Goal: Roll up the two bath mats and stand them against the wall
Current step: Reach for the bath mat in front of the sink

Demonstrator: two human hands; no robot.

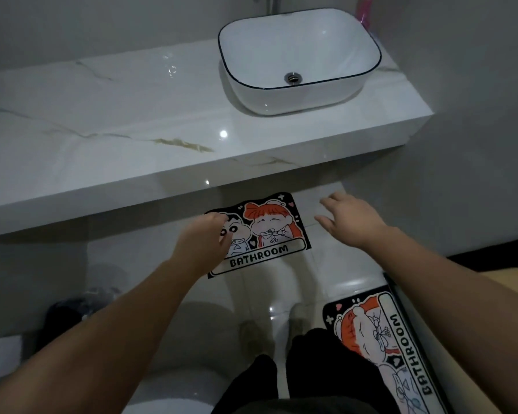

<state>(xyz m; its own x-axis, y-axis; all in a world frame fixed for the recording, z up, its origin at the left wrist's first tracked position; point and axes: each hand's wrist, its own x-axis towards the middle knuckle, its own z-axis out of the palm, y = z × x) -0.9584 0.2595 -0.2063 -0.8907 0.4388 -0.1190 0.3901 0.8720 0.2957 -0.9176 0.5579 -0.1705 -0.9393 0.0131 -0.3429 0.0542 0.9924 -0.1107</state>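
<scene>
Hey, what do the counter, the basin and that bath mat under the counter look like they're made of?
Counter: polished marble or marble-look stone, glossy with grey-gold veins. Basin: glazed white ceramic, likely, with a thin dark rim line. Bath mat: thin, flat, printed, matte; the material is unclear, perhaps rubber or fabric.

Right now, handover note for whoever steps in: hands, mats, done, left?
Left hand: empty, reaching down over the left part of the far mat; contact cannot be told.
Right hand: open, fingers spread, empty, over bare floor just right of that mat.
Far mat: flat on the floor, partly under the counter edge, "BATHROOM" strip nearest the person.
Near mat: flat on the floor at lower right, turned sideways, beside the person's feet.
Done: nothing, neither mat is rolled.
Left: roll both mats and stand them against the wall.
</scene>
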